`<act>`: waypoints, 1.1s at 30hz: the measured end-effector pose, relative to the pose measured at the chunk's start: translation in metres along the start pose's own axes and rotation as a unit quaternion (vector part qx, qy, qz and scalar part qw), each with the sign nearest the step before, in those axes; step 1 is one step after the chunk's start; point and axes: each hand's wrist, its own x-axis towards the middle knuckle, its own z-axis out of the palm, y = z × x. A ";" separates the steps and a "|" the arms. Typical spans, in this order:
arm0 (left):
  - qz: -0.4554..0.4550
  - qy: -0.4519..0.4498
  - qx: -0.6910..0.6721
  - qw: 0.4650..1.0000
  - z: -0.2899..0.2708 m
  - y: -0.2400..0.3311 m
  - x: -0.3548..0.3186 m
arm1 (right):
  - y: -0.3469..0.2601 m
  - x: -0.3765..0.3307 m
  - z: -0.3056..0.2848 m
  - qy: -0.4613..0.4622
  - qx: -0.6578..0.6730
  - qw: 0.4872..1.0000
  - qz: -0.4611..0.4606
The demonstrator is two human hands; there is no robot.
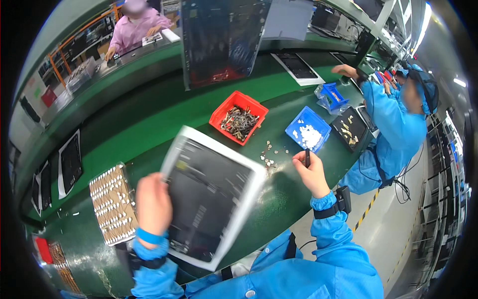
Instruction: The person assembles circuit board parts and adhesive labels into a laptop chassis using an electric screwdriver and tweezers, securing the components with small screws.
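Lower left of the frame: a red container point(43, 250) is noted, partly lost to the dark fisheye rim. To its right, a tray point(107, 238) is filled with rows of white-tipped small parts; its right edge is nearly met by the left hand point(153, 202). By this hand, blurred, a white-bordered black panel point(208, 192) is gripped at its left edge, centre of the frame; exact finger placement cannot be told. The panel is tilted, its lower corner carried past the near edge of the green workbench point(279, 199) and over the blue clothing.

Above the panel, a red bin point(221, 106) of dark metal parts is set just beyond its top edge. Room for moving is left mainly on the green strip right of the panel, where only scattered pale pieces point(269, 162) are seen toward the top.

Right of centre, a slim black tool point(307, 158) is pinched in the right hand point(312, 172), its top near the lower rim of a blue bin point(314, 117) of white pieces. The tool's lower end is hidden by the fingers. Farther right, a black tray point(359, 124) is bordered by a blue-clad co-worker point(393, 134), partly overlapped by equipment.
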 end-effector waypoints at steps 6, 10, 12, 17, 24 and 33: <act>-0.296 0.065 -0.188 0.934 -0.027 -0.177 0.087 | 0.007 0.044 0.028 0.004 -0.174 0.972 -0.160; -0.404 0.161 -0.260 0.862 -0.011 -0.281 0.130 | 0.006 0.072 0.051 0.007 -0.296 0.943 -0.149; -0.411 0.181 -0.237 0.861 -0.001 -0.293 0.148 | 0.010 0.082 0.056 -0.025 -0.364 0.923 -0.120; -0.434 0.231 -0.184 0.851 0.025 -0.316 0.180 | 0.019 0.084 0.060 -0.032 -0.372 0.923 -0.088; -0.290 0.331 -0.059 0.896 0.048 -0.243 0.167 | 0.005 0.063 0.031 -0.002 -0.074 0.997 0.011; 0.257 -0.198 -0.187 0.927 0.098 0.097 0.040 | 0.026 0.017 0.001 -0.108 -0.152 0.982 0.028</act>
